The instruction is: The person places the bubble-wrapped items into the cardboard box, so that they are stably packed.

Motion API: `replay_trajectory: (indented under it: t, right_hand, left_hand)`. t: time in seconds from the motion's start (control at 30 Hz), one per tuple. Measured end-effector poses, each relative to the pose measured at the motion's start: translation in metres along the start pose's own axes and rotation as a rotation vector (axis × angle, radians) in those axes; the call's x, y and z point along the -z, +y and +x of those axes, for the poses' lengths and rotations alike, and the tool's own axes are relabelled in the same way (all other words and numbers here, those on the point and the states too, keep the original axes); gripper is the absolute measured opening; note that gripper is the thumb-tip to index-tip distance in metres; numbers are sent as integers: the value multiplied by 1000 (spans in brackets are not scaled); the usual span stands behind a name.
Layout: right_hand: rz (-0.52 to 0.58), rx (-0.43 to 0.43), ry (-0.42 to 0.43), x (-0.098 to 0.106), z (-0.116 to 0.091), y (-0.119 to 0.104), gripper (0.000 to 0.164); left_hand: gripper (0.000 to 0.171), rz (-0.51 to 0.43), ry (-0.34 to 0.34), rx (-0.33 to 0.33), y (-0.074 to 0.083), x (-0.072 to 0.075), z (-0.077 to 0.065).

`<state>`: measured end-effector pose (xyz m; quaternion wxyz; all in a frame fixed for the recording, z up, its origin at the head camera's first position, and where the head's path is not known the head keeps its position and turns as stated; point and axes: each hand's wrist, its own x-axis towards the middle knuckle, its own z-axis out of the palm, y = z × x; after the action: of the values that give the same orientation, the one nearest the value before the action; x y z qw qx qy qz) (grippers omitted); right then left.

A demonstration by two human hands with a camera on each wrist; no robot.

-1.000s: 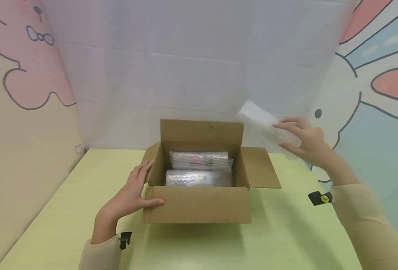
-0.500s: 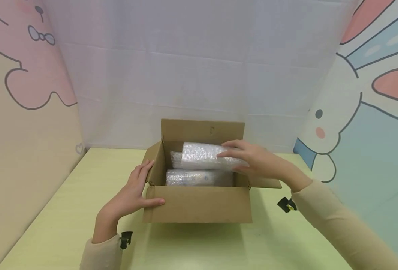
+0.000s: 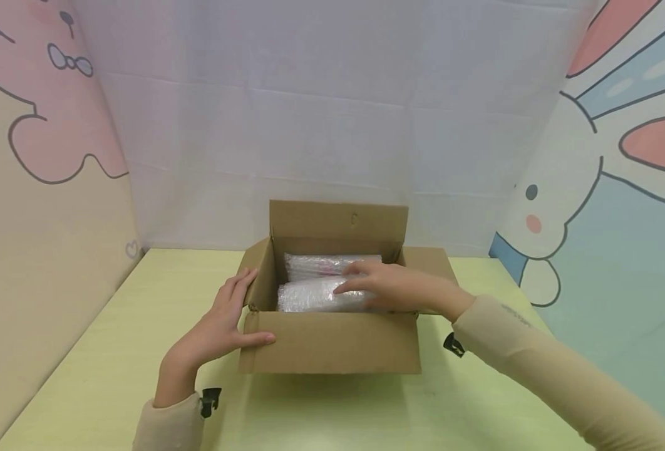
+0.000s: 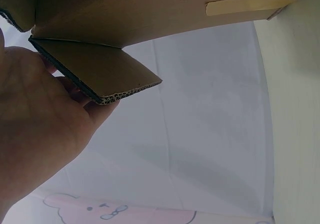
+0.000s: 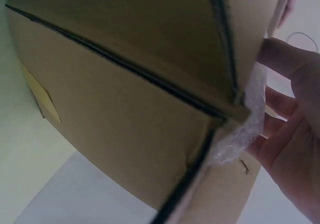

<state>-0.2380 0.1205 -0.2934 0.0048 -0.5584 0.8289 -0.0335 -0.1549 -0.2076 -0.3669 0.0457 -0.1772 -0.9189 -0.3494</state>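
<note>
An open cardboard box [image 3: 332,341] stands on the table with its flaps folded out. My left hand [image 3: 214,329] holds its left front corner: the fingers lie at the left flap [image 4: 100,66] and the thumb rests on the front flap. My right hand [image 3: 389,285] reaches in over the right side, gripping a bubble-wrapped package [image 3: 310,295] in the front part of the box. In the right wrist view, bubble wrap [image 5: 232,144] shows between the box edge and the fingers. Behind lies another bubble-wrapped package [image 3: 304,266] with some red showing, partly hidden by my right hand.
The table [image 3: 113,351] is pale yellow-green. A white sheet [image 3: 332,113] hangs behind the box. Walls with a painted pink animal [image 3: 56,119] and a white rabbit [image 3: 558,188] flank the table. The right flap [image 3: 431,263] sticks out beneath my right forearm.
My right hand has brought a bubble-wrapped package from the upper right, over the rear package, down into the front part of the box. My left hand has stayed at the corner.
</note>
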Motion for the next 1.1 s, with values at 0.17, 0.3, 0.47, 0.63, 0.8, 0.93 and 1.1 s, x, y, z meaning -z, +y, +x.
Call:
replay_trajectory:
  t: [0.17,0.3,0.47,0.63,0.8,0.93,1.1]
  right_hand:
    - [-93,86,16,-13,7,3,37]
    - [-75,79,19,-18,8,4,36]
    - [-44,61,-26,-19,7,5,41]
    - [-15,39,-68,-19,7,4,46]
    - [-5,28,-89,-17,7,0,47]
    - [-39,30,-91,-15,6,-2,48]
    - [-90,17,-104,-9,4,-4,52]
  left_hand:
    - [116,-1,0,1,1,-1,0]
    - [116,3,1,1,1,-1,0]
    - [116,0,-2,5,2,-1,-1]
    - [116,1,0,6,2,-1,-1]
    - [115,7,3,-4,3,0,-1]
    - [115,11,2,-8,3,1,-1]
    - [115,28,-10,-7,2,3,0]
